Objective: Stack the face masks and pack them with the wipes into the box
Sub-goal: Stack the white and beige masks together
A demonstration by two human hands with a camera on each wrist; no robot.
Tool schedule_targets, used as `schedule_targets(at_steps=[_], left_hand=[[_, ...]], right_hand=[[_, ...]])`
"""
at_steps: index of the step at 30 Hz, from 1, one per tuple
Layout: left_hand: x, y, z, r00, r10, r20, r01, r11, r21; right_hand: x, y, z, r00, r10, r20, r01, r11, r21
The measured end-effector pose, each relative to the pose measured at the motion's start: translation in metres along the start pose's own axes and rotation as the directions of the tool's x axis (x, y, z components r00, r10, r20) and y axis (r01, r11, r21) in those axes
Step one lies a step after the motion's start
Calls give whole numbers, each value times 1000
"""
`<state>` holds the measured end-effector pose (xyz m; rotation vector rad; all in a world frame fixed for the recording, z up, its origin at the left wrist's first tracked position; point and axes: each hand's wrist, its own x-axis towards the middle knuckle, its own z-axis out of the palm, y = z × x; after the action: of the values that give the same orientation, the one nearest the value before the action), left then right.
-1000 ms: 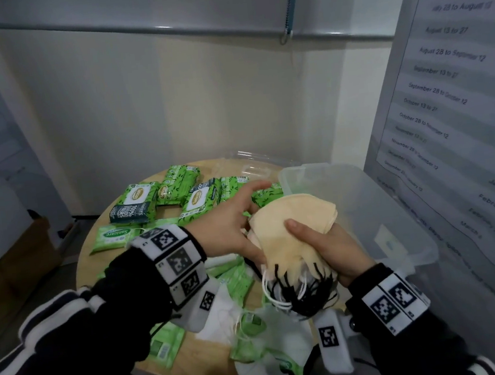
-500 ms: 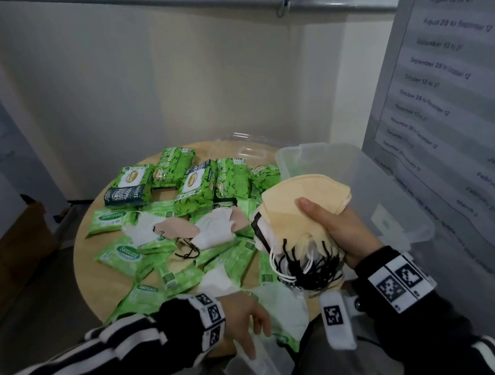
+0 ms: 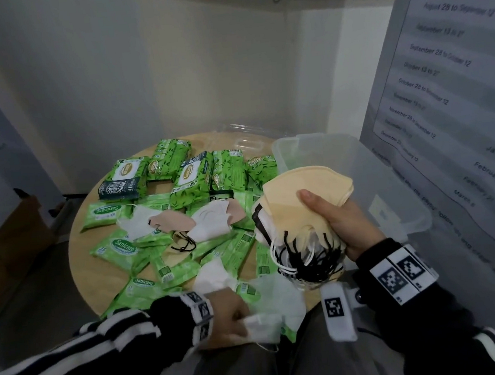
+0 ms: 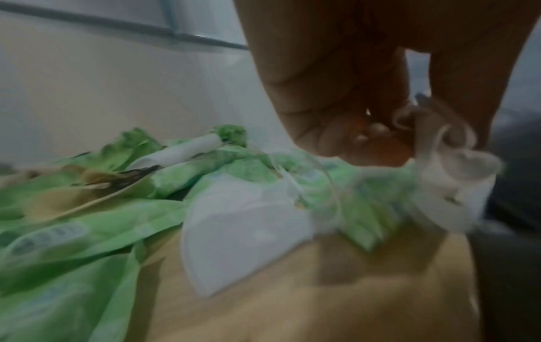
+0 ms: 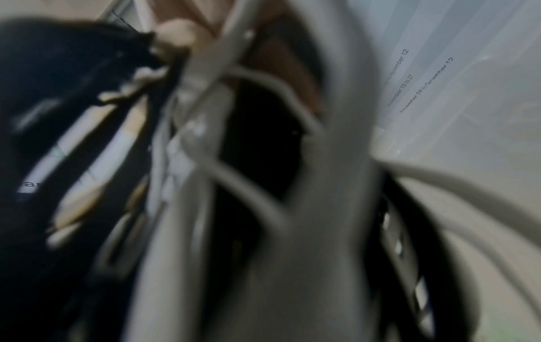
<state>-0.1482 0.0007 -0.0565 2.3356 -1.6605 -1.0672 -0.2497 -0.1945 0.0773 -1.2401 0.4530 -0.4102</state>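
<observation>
My right hand grips a stack of face masks, beige on top, with black and white ear loops hanging below; those loops fill the blurred right wrist view. My left hand is at the table's near edge and pinches a white mask; in the left wrist view that hand holds the white mask by its end. More loose masks lie on green wipe packs. The clear plastic box stands at the right.
The round wooden table is covered with several wipe packs. A clear lid lies at the back. A panel with printed dates stands close on the right, and a wall is behind.
My left hand left the stack, dropped to the table's near edge and took hold of a white mask. The right hand kept the stack, shifting slightly right.
</observation>
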Motion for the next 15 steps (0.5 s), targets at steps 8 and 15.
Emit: schedule_targets(at_steps=[8, 15], left_hand=[[19, -46, -32, 903, -396, -168, 422, 889, 177], [17, -39, -21, 876, -470, -107, 478, 875, 72]], right_hand=[[3, -4, 1, 1000, -29, -8, 29, 999, -14], [4, -7, -3, 999, -41, -24, 41, 999, -16]])
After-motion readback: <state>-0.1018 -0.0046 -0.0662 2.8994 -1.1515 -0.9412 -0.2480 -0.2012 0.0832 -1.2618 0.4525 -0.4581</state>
